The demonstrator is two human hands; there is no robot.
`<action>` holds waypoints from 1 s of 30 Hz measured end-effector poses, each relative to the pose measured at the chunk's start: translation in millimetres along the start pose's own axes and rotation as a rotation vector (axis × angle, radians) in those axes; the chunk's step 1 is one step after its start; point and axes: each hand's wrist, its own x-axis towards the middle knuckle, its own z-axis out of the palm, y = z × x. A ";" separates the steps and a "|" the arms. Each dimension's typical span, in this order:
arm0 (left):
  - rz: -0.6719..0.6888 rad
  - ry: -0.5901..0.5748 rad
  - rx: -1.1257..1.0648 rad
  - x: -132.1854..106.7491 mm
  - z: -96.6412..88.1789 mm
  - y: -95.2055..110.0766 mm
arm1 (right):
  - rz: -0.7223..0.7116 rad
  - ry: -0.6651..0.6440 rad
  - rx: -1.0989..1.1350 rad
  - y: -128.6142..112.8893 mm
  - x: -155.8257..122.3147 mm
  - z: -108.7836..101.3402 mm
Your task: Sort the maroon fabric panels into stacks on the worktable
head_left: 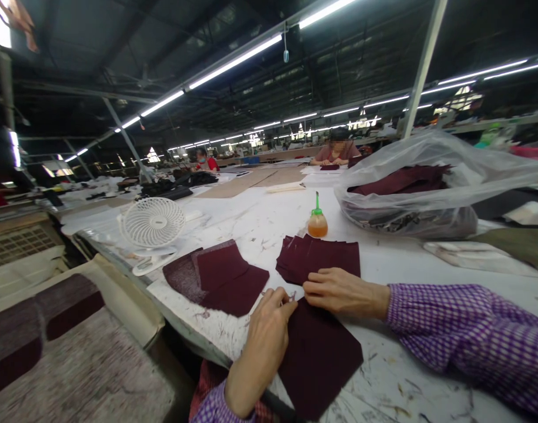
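Observation:
A dark maroon fabric piece with angled corners lies flat at the table's near edge. At its upper left corner my left hand is closed, thumb and fingertips pinching the edge. My right hand grips the same top edge just to the right, its fingers bent and its thumb hidden. Beyond the right hand is a fanned stack of maroon fabric pieces. To the left, more maroon pieces overlap, some with their paler side up.
A white fan stands at the table's left edge. Behind the stack sits a small bottle of amber liquid with a green spout. A clear plastic bag of dark fabric lies at right. A person works across the white table.

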 end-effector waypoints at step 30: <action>-0.001 0.085 0.070 -43.3 -24.4 -21.4 | 0.234 -0.178 0.226 -32.7 14.3 -15.6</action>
